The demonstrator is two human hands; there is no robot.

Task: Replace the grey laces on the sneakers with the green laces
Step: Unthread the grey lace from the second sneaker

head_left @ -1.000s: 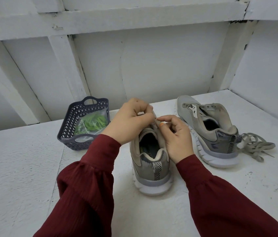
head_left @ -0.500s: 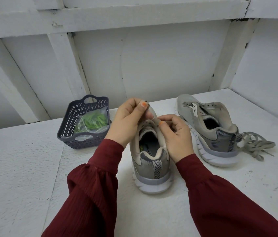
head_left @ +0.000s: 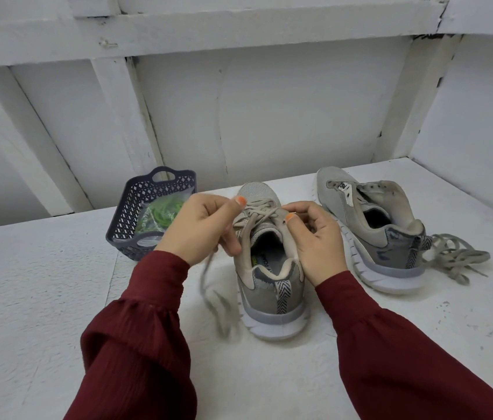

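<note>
Lower now, left hand [head_left: 205, 228] is gripping the flat grey lace [head_left: 258, 212], tail whipping; right hand [head_left: 314, 237] is pinching the upper of the grey mesh sneaker [head_left: 272, 286]. Yanking risks snagging eyelets.

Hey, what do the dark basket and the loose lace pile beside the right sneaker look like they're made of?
The basket looks like moulded plastic, matt dark blue-grey: it has a regular lattice of cut-outs and a handle slot. The lace pile looks like flat woven textile, matt grey-beige: limp bands that loop and fold. The fibre cannot be told.
</note>
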